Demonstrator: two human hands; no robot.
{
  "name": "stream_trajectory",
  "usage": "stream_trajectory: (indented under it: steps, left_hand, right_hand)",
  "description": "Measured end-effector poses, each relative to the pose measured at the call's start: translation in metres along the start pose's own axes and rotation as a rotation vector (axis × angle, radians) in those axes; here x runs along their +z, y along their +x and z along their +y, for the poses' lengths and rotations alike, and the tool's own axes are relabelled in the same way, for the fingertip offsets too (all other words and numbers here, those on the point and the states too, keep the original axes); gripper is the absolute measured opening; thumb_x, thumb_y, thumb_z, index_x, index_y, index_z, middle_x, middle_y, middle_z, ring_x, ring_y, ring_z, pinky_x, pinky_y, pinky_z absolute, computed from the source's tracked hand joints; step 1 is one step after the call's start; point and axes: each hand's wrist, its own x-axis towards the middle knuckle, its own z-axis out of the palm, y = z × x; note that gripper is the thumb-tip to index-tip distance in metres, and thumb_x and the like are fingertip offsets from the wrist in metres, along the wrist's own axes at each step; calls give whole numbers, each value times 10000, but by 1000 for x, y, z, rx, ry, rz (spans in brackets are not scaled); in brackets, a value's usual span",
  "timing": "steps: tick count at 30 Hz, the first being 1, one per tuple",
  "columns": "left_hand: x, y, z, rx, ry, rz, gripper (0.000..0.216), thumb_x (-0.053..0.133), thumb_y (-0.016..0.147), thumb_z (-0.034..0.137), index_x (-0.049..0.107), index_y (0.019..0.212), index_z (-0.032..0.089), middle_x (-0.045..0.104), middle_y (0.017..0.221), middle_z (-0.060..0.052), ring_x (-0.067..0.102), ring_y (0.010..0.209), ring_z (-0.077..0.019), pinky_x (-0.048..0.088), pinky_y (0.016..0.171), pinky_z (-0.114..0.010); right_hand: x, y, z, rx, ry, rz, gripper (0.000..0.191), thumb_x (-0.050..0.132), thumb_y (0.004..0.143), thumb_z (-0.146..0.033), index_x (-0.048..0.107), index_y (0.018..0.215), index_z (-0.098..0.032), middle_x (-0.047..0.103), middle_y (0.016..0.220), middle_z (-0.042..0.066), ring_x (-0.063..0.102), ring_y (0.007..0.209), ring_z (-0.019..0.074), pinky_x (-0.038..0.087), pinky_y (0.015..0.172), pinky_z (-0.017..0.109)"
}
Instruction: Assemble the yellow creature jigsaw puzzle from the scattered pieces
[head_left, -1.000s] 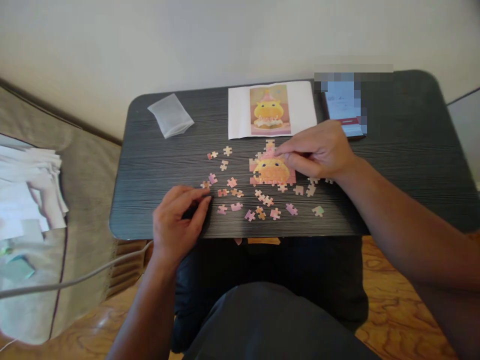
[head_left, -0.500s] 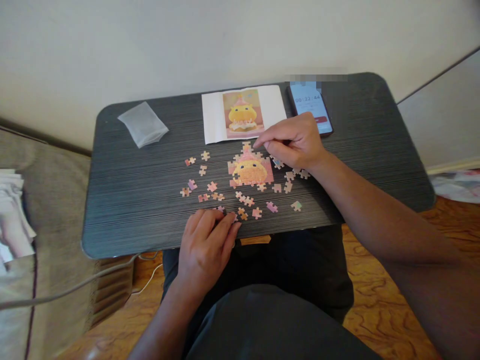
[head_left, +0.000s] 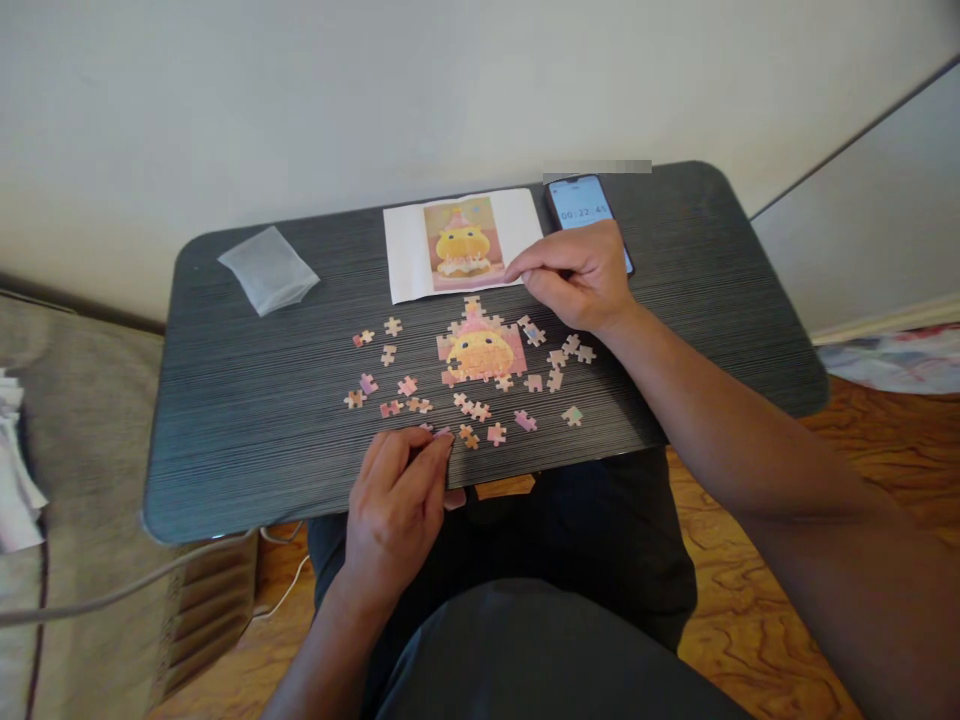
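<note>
My left hand (head_left: 397, 500) is at the table's front edge, fingertips pinched at a purple puzzle piece (head_left: 444, 432) that they partly cover. Over the lower right corner of a printed picture sheet (head_left: 409, 255) is my right hand (head_left: 581, 275), its index finger stretched toward the print, the thumb close below and the other fingers curled. I see nothing in it. Below the sheet lies a partly joined puzzle (head_left: 481, 350) showing a yellow face with a pink hat. Loose puzzle pieces (head_left: 481, 411) lie around it, several to the left, in front and to the right.
A phone (head_left: 585, 200) with a running timer lies behind my right hand. At the back left of the dark table (head_left: 247, 400) is a clear plastic bag (head_left: 270, 272). A pale wall rises behind, and a cable (head_left: 135, 585) runs at the lower left.
The whole view has shifted, so the table sits further left and lower. My right hand has moved from above the puzzle's top to the sheet's corner. My left hand stays at the front edge.
</note>
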Motion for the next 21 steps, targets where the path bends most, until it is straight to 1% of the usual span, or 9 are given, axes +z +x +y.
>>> stream_trajectory:
  steps: [2,5,9,12,15,18,21]
  left_hand:
    - [1,0,-1,5,0,9,335,685,1032,33,763,1303,214,721,1121,-114,703,1027,-256,625,940,-445]
    - [1,-1,-2,13,-14,23,348,677,1035,38,756,1313,231,728,1142,-110,711,1032,-255,626,953,-450]
    - [0,-1,0,17,-26,35,330,673,1040,37,753,1298,225,739,1140,-108,719,1029,-247,632,956,-451]
    - [-2,1,3,-2,-57,42,303,692,1038,47,758,1282,215,747,1134,-105,724,1043,-240,639,956,-448]
    - [-7,3,3,-49,-101,63,276,710,1038,71,775,1259,223,753,1120,-88,732,1031,-223,645,935,-422]
    - [-17,7,-6,-96,-73,97,228,707,1047,104,796,1213,233,757,1106,-76,742,1025,-218,644,940,-411]
    - [-29,19,-30,-164,-12,128,187,716,1043,147,813,1185,219,759,1109,-80,745,1046,-229,631,941,-404]
  right_hand:
    - [-1,1,1,10,-8,0,273,619,937,-376,867,895,-272,764,719,31,615,634,176,524,718,383]
    - [-3,2,1,13,-12,-33,256,619,903,-355,851,846,-263,784,736,21,644,649,171,527,721,372]
    - [-3,3,1,-19,-22,-81,235,625,873,-317,850,819,-274,788,730,-7,660,640,160,537,728,363]
    - [-3,3,3,-68,-25,-70,215,649,863,-302,856,808,-284,766,674,-29,632,570,145,512,673,356]
    - [-2,1,5,-81,-17,-56,197,672,847,-290,865,809,-286,767,661,-36,638,549,140,483,621,342]
    - [-1,1,5,-103,-8,-48,197,676,856,-277,870,818,-276,767,651,-42,635,530,129,446,574,323]
    - [-2,1,4,-136,-3,-56,208,676,882,-258,882,853,-246,794,675,-32,638,520,118,416,540,308]
